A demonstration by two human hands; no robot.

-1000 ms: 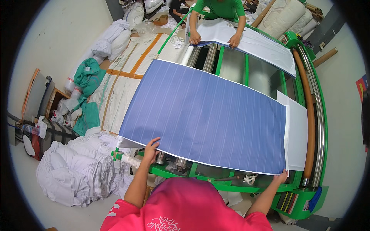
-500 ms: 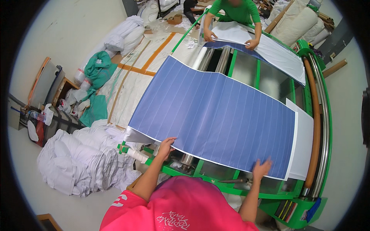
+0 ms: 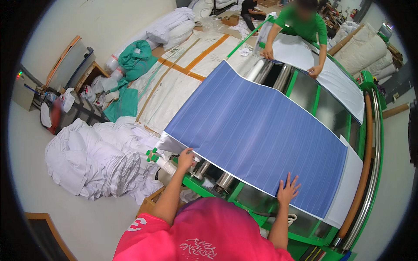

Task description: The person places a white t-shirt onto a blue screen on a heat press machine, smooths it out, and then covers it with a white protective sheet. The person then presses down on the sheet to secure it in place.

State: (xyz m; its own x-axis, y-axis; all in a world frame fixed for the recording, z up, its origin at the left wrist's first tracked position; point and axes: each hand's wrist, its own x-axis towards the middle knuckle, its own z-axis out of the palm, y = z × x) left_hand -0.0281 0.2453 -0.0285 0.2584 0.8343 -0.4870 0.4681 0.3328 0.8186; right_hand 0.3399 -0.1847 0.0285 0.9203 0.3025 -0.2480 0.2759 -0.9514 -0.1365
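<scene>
A large blue sheet with thin pale stripes and white borders (image 3: 257, 135) lies across a green-framed roller machine (image 3: 238, 193). At its near edge, close to the left corner, my left hand (image 3: 186, 161) has its fingers curled over the border. White material (image 3: 170, 142) shows under that corner. My right hand (image 3: 287, 190) rests on the near right part of the sheet, fingers spread and holding nothing. Across the machine, a person in a green shirt (image 3: 300, 24) has both hands on the edge of a white cloth (image 3: 335, 74) with blue beneath it.
A long brown roller (image 3: 363, 169) and a shiny metal roller (image 3: 373, 174) run along the right side. Heaped white fabric (image 3: 96, 161) sits on the floor at left, with green cloth (image 3: 135, 61) behind it. Another person (image 3: 252, 13) sits far back.
The view has swung, so the scene sits further right. My left hand is nearer the sheet's left corner. My right hand's fingers have spread on the sheet. The co-worker leans further in.
</scene>
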